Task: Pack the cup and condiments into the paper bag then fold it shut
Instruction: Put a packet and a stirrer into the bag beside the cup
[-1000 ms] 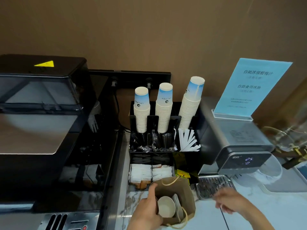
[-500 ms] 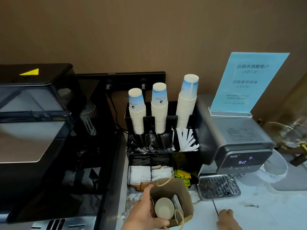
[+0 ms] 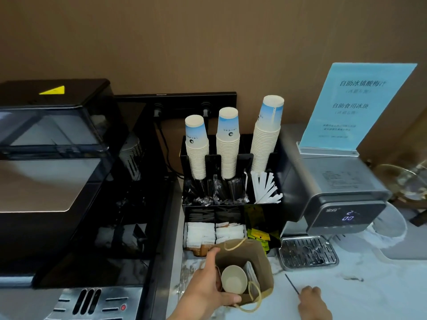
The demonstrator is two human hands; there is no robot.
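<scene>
A brown paper bag (image 3: 263,264) with twine handles stands open on the marble counter, near the front edge. Inside it sits a white paper cup (image 3: 233,279), mouth up, with white sachets (image 3: 250,272) leaning beside it on the right. My left hand (image 3: 205,289) grips the bag's left rim, thumb up along the outside and fingers curled over the near edge. My right hand (image 3: 312,301) rests on the counter to the right of the bag, fingers closed on a thin black stir stick (image 3: 291,283) that points up and left.
A black organiser (image 3: 261,213) behind the bag holds cup stacks (image 3: 227,144), wrapped sticks, white straws (image 3: 265,185), sugar sachets (image 3: 201,234) and yellow packets (image 3: 257,234). A coffee machine (image 3: 57,181) fills the left. A grey dispenser (image 3: 335,190) with drip tray (image 3: 308,252) stands right.
My right hand drew back toward me along the counter and now holds the black stick. The left hand kept its grip on the bag rim. The camera view tilted up slightly.
</scene>
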